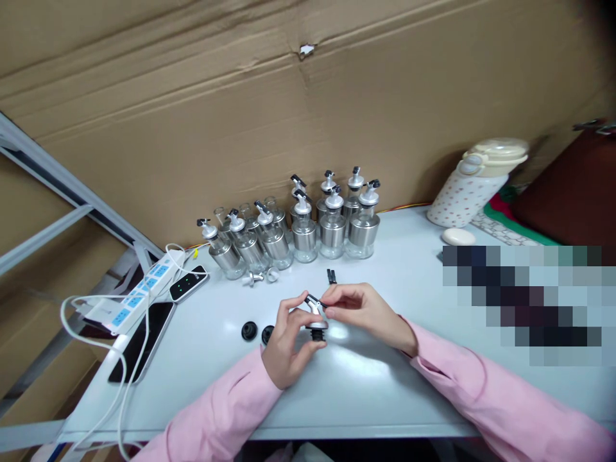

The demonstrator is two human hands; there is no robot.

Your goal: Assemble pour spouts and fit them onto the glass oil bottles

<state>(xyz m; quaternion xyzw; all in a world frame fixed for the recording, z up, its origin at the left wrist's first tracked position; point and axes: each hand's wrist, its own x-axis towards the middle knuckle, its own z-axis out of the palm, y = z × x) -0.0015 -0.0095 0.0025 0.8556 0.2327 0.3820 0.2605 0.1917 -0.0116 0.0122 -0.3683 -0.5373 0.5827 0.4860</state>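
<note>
My left hand (289,346) is closed on a silver bottle pourer (316,326), its ribbed black stopper pointing down. The thumb and fingers of my right hand (363,311) pinch at the black flap on the pourer's spout. Just behind them on the table lies a small black flap piece (331,276). Beside my left hand are two round black stoppers, one a black stopper (249,330) in full view and the other partly covered by the hand. Loose silver pourer tops (253,279) lie farther back, in front of the bottles.
Glass bottles with metal bands (304,239) stand in rows at the back, most with pourers fitted. At left are a power strip (144,289), white cables, a small device (188,283) and a phone (144,343). A dotted tumbler (471,186) and a white oval object (459,237) are at right.
</note>
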